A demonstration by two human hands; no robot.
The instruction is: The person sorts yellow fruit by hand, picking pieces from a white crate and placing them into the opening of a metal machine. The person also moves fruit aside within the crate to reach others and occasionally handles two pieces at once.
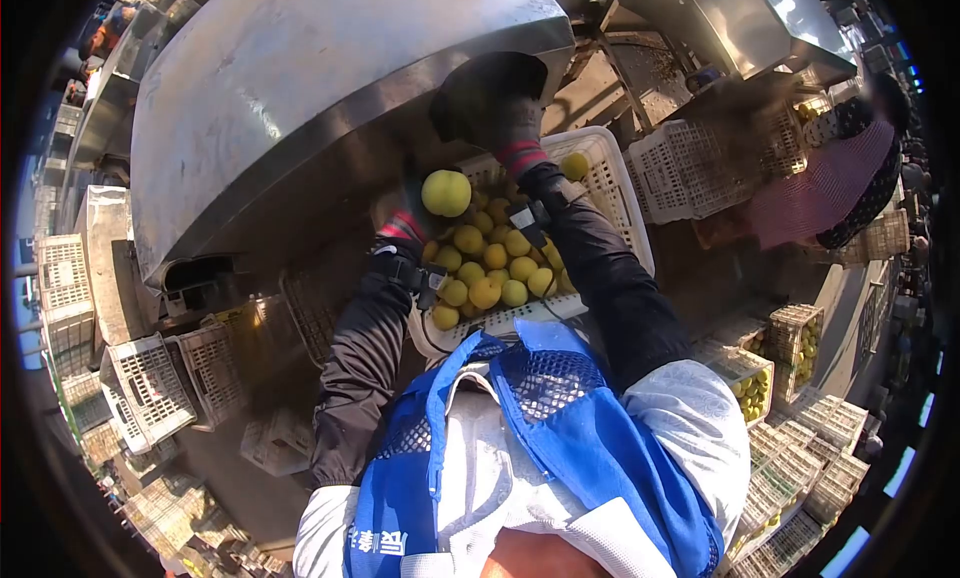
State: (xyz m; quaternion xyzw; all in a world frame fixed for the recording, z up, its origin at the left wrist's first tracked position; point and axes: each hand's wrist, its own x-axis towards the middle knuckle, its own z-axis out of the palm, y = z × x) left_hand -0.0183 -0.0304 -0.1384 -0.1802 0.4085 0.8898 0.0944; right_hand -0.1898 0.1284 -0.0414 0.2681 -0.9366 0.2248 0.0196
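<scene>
My left hand [396,214], in a glove with a red and grey cuff, is at the left rim of a white plastic crate [628,203]. A large yellow-green round fruit [446,193] sits at its fingers, raised above the other fruits; the fingers are dim and blurred. The crate holds many yellow fruits [485,293]. My right hand [508,126], gloved with a similar cuff, reaches over the crate's far side. It is against a black shape [490,88] under the metal edge, and its fingers are lost in the dark. A small black device [525,218] is strapped at my right wrist.
A big curved metal housing [330,68] overhangs the crate. White crates stand to the left [150,388] and right [685,168]. Crates of fruit [745,383] are stacked at lower right. A person in a striped top [825,193] bends at the right.
</scene>
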